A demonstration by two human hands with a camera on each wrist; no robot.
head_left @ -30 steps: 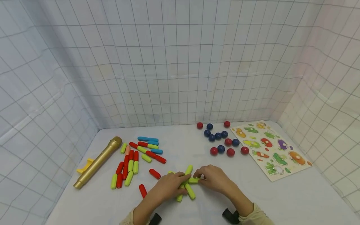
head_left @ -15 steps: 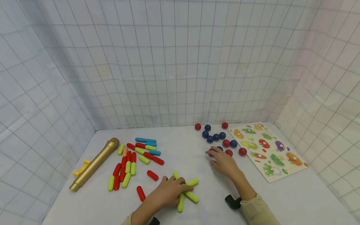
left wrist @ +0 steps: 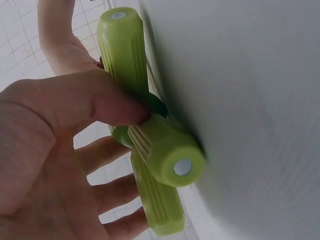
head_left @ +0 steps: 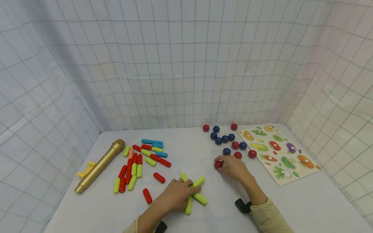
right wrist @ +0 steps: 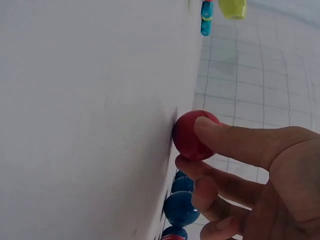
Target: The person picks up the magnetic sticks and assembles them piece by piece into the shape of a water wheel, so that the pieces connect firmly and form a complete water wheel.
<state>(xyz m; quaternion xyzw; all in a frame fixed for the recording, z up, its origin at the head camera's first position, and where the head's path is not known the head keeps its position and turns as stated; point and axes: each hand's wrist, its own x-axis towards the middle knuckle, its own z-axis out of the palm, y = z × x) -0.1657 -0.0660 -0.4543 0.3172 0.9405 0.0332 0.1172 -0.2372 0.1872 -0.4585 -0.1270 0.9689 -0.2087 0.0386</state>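
My left hand [head_left: 177, 195] lies over a star-shaped cluster of lime-green magnetic sticks [head_left: 200, 199], near the front middle of the table. In the left wrist view, the thumb presses near the sticks' [left wrist: 156, 202] meeting point while the fingers reach behind them; the centre is partly covered. To the right, my right hand [head_left: 235, 169] pinches a red ball [head_left: 218, 165] between thumb and fingers. Seen from the right wrist, the red ball [right wrist: 192, 137] is at or just off the table surface. A dark blue ball [right wrist: 181, 209] is beyond the fingers.
Several red and blue balls [head_left: 225, 138] are scattered at the back right, beside a vegetable puzzle board [head_left: 287, 155]. Red, green and blue sticks [head_left: 140, 165] lie left of centre. A gold toy microphone [head_left: 100, 166] rests at far left by a yellow piece [head_left: 86, 170].
My right hand has left the green sticks, reached toward the balls and taken a red one, which is now nearer me. The green cluster has turned slightly under my left hand.
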